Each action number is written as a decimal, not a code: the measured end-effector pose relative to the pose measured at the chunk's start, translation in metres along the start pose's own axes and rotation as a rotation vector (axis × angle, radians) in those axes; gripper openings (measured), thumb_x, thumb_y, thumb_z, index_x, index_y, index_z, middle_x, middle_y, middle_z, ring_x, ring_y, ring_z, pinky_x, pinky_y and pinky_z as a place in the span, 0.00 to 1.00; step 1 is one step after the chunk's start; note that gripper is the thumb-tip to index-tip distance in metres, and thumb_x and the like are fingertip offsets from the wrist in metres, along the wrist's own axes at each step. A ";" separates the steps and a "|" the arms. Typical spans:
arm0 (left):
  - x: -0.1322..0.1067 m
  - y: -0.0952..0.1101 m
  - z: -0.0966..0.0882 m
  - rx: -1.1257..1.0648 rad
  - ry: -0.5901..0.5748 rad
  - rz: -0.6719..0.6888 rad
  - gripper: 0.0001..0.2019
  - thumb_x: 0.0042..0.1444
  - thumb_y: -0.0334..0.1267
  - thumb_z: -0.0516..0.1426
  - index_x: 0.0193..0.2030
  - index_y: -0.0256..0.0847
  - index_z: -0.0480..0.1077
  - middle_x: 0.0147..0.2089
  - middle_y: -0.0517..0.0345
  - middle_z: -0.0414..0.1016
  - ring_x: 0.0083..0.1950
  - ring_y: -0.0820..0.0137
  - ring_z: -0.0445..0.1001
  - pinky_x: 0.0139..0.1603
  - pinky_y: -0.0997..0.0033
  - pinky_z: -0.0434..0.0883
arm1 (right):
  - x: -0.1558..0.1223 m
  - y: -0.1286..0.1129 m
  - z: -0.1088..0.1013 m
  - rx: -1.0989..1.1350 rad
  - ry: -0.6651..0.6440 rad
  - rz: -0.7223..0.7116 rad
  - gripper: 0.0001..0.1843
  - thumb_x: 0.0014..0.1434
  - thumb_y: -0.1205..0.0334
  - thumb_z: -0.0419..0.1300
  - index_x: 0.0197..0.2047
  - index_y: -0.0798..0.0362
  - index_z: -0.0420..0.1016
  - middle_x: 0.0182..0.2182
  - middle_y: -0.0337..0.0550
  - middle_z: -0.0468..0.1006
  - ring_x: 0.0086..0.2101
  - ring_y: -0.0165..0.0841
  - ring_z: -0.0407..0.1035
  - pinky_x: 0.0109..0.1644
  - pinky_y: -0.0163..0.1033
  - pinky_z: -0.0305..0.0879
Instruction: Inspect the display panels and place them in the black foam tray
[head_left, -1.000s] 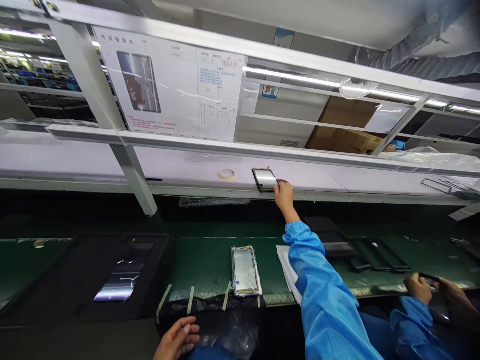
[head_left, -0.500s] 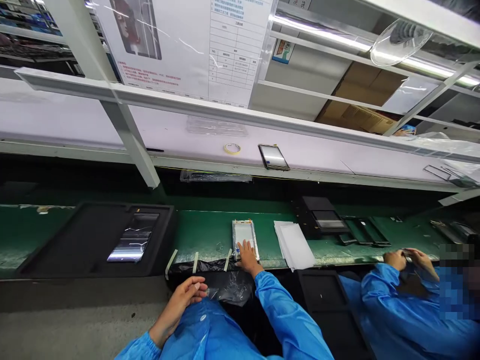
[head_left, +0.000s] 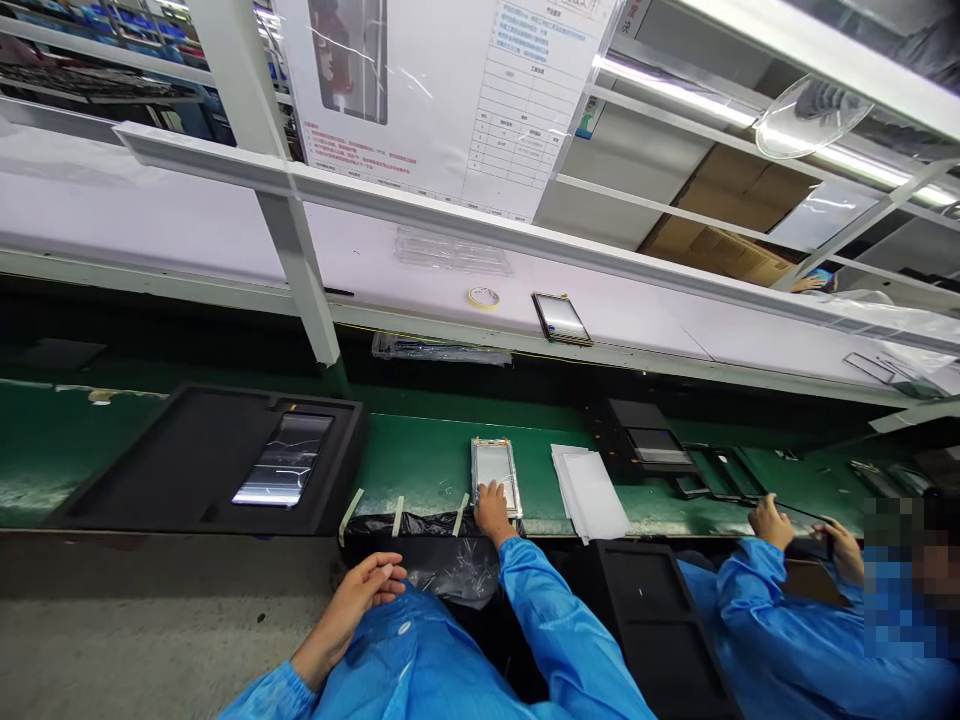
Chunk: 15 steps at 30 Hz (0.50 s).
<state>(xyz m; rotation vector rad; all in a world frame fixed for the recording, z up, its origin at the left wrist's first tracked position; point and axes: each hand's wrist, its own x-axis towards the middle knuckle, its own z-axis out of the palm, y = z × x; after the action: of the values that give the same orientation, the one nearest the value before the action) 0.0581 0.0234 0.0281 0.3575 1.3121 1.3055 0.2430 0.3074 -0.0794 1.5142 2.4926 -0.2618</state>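
**A:** Start with the big things. What's in front of the person?

**B:** A long green conveyor belt (head_left: 420,465) runs across the bench, with a white shelf (head_left: 660,325) above it. At the left, a wide black foam tray (head_left: 172,470) lies on the belt with a glossy dark screen (head_left: 283,460) set in its recess. A stack of white paper sheets (head_left: 592,490) lies right of centre. Just left of the sheets is the silver-framed rectangular glass panel (head_left: 493,462), flat on the belt near its front edge.

**A:** And what's being done with that panel?

**B:** I'd judge it's being steadied or taken hold of. The right hand (head_left: 491,512) reaches out from a blue sleeve onto the panel's near end, and the panel has not left the belt. Lifting it cleanly would call for getting fingertips onto the frame's edges rather than the glass, because it lies flat.

**A:** Anything smaller nearby?

**B:** A second small panel (head_left: 561,318) and a yellow tape roll (head_left: 484,297) sit on the shelf. At the far right, a co-worker's hands (head_left: 772,520) work on their own piece.

**A:** How are the fingers?

**B:** The right fingers (head_left: 496,492) lie close together and nearly flat on the glass, pressing rather than pinching. The left hand (head_left: 367,592) rests palm-up on the lap, its fingers loosely curled. There's a pale speck at its fingertips, but I can't tell whether it holds anything.
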 end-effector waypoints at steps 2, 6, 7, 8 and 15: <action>-0.001 0.001 0.000 0.011 -0.010 -0.014 0.30 0.44 0.62 0.67 0.45 0.39 0.78 0.42 0.47 0.83 0.43 0.59 0.80 0.46 0.61 0.73 | 0.002 -0.009 0.001 -0.015 -0.003 0.048 0.33 0.56 0.74 0.56 0.67 0.63 0.63 0.68 0.74 0.53 0.68 0.63 0.48 0.63 0.61 0.57; -0.003 0.002 -0.002 -0.009 -0.007 -0.015 0.31 0.42 0.64 0.68 0.44 0.40 0.78 0.41 0.49 0.83 0.42 0.59 0.79 0.46 0.61 0.73 | 0.007 -0.031 0.003 -0.036 0.017 0.143 0.34 0.58 0.77 0.53 0.68 0.63 0.61 0.67 0.78 0.54 0.66 0.63 0.52 0.60 0.63 0.59; -0.003 0.001 -0.004 -0.018 -0.006 -0.014 0.31 0.41 0.64 0.68 0.44 0.40 0.78 0.41 0.49 0.83 0.42 0.59 0.79 0.46 0.61 0.73 | 0.007 -0.037 0.002 -0.038 0.027 0.162 0.34 0.59 0.77 0.51 0.69 0.63 0.60 0.67 0.80 0.54 0.66 0.63 0.53 0.60 0.64 0.59; -0.003 0.000 -0.007 -0.026 -0.004 -0.014 0.31 0.41 0.64 0.68 0.44 0.40 0.78 0.41 0.49 0.83 0.42 0.59 0.79 0.46 0.61 0.73 | 0.006 -0.041 0.000 -0.039 0.040 0.177 0.33 0.61 0.77 0.50 0.70 0.64 0.58 0.67 0.81 0.53 0.65 0.62 0.54 0.59 0.64 0.60; 0.008 -0.017 -0.025 -0.035 0.006 -0.007 0.30 0.44 0.61 0.67 0.45 0.39 0.77 0.42 0.48 0.83 0.42 0.60 0.80 0.45 0.63 0.72 | -0.008 -0.011 -0.041 0.152 0.183 0.203 0.36 0.58 0.76 0.51 0.70 0.72 0.54 0.57 0.77 0.70 0.56 0.50 0.71 0.56 0.47 0.67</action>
<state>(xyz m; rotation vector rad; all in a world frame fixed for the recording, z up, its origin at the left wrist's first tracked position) 0.0430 0.0135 0.0024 0.3244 1.2927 1.3232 0.2334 0.3064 -0.0371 1.9177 2.4757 -0.2958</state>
